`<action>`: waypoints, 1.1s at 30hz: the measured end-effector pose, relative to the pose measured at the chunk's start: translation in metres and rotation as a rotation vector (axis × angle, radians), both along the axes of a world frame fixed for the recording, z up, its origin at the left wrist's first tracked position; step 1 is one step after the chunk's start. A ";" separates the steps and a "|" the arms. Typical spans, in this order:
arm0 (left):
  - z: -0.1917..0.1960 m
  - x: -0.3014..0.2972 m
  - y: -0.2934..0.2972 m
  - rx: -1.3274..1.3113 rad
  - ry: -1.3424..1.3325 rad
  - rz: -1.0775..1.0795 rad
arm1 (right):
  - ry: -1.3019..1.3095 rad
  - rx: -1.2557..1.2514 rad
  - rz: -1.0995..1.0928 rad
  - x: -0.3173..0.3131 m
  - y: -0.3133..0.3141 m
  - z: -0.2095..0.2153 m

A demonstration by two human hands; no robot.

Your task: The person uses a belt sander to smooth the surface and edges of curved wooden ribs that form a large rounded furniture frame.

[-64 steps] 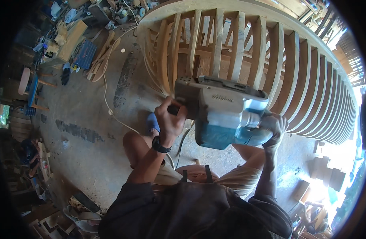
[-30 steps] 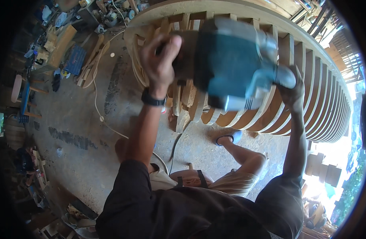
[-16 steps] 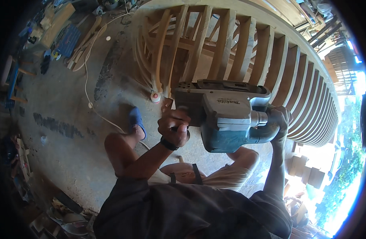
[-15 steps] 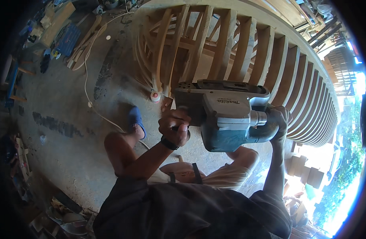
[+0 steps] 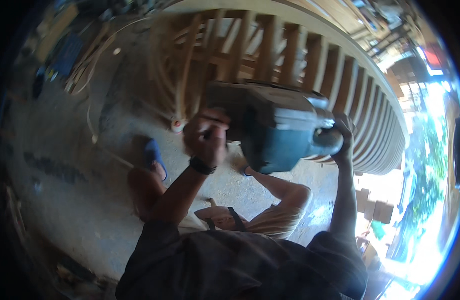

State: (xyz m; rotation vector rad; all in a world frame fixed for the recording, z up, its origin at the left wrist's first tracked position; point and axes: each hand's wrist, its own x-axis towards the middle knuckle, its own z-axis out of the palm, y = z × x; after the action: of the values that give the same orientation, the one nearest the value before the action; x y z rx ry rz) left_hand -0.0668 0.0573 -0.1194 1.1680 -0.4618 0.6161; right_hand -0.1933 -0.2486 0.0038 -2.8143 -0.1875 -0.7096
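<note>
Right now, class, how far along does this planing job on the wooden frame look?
Done: the curved wooden frame stands assembled, ribs in a row. In hand: the left hand grips the teal power planer at its front, the right hand at its rear, raised near the ribs. Left: the blur hides which ribs are smoothed, so I cannot tell.

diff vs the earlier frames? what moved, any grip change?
A second ago the teal power tool was lifted high against the wooden ribbed frame; since then it has come back down toward the person's chest. No grip change: left hand still on the front handle, right hand on the rear. The person stays standing over the concrete floor, the frame unmoved.
</note>
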 end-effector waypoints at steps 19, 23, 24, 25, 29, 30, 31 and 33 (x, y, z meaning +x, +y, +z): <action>-0.029 -0.001 -0.004 0.109 -0.183 -0.001 | 0.154 0.129 -0.078 -0.040 -0.021 -0.012; -0.042 0.053 -0.001 0.179 -0.296 0.095 | 0.123 0.080 -0.079 -0.024 -0.034 -0.002; -0.032 0.073 0.001 0.199 -0.307 0.111 | 0.118 0.051 -0.067 -0.015 -0.033 0.007; -0.024 0.090 0.000 0.215 -0.313 0.118 | 0.120 0.020 -0.062 -0.009 -0.035 0.011; 0.035 0.154 -0.048 0.188 -0.295 0.200 | 0.058 0.110 -0.039 0.025 -0.061 0.011; 0.041 0.166 -0.051 0.097 -0.118 0.053 | 0.035 0.116 -0.030 0.034 -0.065 0.011; 0.054 0.180 -0.049 -0.020 0.053 -0.067 | -0.002 0.116 -0.005 0.050 -0.065 0.018; 0.067 0.190 -0.054 -0.157 0.338 -0.245 | -0.020 0.123 0.020 0.063 -0.072 0.021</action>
State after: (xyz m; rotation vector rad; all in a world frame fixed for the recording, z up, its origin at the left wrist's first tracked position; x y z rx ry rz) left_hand 0.1229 0.0030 -0.0527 1.0212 -0.2570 0.2311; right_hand -0.1299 -0.3204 0.0249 -2.6863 -0.1696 -0.7191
